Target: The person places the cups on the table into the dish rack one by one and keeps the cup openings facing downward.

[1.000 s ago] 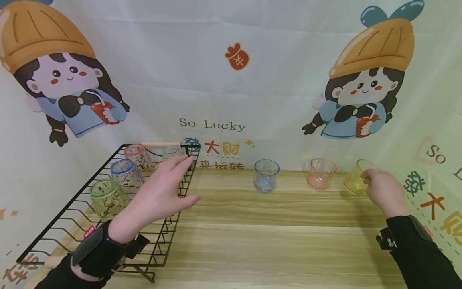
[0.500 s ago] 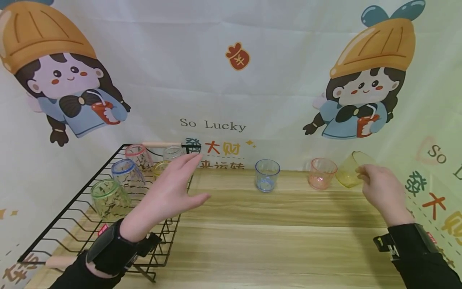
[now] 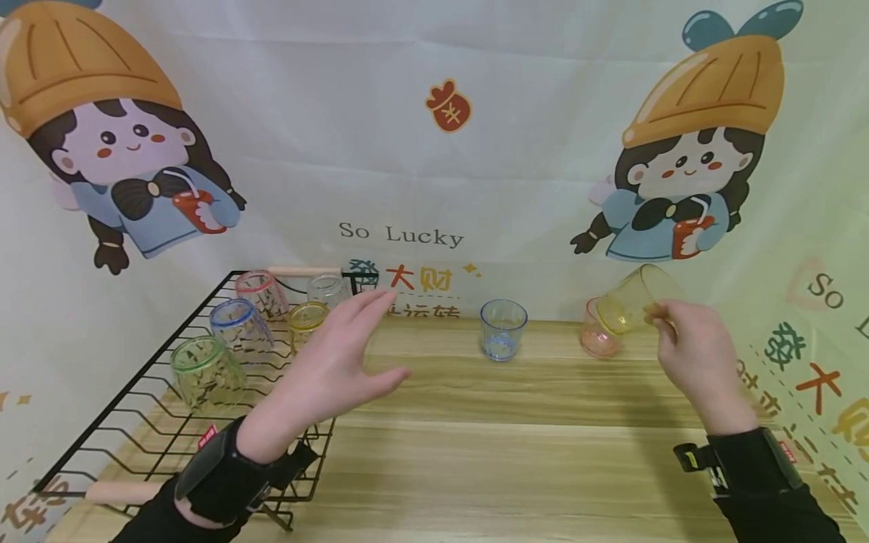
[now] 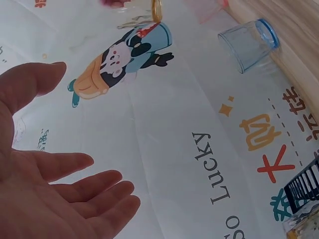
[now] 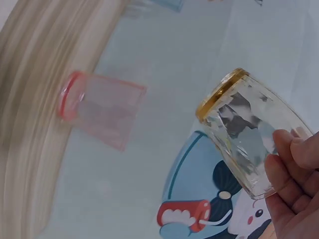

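Observation:
My right hand (image 3: 702,354) pinches a yellow glass cup (image 3: 631,298) near its rim, holding it tilted above the wooden table. In the head view this cup overlaps a pink glass cup (image 3: 600,335) standing upright behind it. The right wrist view shows thumb and fingers on the wall of the yellow cup (image 5: 249,134), its amber base pointing away from the palm. My left hand (image 3: 326,362) hovers over the right side of a black wire rack (image 3: 305,483), fingers spread and nothing held. An upright blue glass cup (image 3: 503,332) stands between the two hands.
Several cups rest upside down on the rack: a green one (image 3: 207,373), a blue one (image 3: 241,324), a red one (image 3: 261,294), a yellow one (image 3: 307,324) and a colourless one (image 3: 327,289). A printed cloth (image 3: 529,151) hangs behind the table.
The right hand has lifted the yellow cup off the table, tilted it and carried it left to overlap the pink cup. The left hand has drifted right, uncovering the rack's yellow cup.

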The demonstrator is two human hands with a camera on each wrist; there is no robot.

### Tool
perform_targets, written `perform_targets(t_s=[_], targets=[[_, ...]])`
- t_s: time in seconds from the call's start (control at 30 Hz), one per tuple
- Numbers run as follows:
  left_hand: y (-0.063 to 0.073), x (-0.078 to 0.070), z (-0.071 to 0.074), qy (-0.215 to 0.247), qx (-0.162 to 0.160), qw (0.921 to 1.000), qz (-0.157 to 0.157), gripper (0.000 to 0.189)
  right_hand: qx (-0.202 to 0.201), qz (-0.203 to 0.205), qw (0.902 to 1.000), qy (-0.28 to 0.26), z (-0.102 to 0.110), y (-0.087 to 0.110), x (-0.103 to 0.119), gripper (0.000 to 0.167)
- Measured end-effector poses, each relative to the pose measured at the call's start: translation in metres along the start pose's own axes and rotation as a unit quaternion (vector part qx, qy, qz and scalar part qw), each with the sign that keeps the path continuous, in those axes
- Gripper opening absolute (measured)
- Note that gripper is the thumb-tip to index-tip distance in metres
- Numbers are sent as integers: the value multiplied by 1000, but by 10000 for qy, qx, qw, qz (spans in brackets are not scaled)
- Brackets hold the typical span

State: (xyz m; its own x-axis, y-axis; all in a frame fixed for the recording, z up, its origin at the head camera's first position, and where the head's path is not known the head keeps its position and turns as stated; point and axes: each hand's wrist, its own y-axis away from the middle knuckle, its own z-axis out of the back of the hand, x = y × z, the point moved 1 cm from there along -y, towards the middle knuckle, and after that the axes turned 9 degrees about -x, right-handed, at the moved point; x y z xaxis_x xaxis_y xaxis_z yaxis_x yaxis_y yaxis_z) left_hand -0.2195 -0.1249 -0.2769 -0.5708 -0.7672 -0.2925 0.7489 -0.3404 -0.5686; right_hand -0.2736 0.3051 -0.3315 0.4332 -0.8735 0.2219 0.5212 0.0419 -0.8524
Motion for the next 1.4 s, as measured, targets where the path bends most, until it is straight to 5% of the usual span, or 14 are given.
perform_targets(t_s=[0.4,1.4], targets=[[2,-1,-5,130,-458,9984,-291,94,-836,329,9946,-520,-11,1,31,19],[1,-18,-13,715,-744,9939,-388,99,-1581,-249,9679,-1938,-31,16,97,18]])
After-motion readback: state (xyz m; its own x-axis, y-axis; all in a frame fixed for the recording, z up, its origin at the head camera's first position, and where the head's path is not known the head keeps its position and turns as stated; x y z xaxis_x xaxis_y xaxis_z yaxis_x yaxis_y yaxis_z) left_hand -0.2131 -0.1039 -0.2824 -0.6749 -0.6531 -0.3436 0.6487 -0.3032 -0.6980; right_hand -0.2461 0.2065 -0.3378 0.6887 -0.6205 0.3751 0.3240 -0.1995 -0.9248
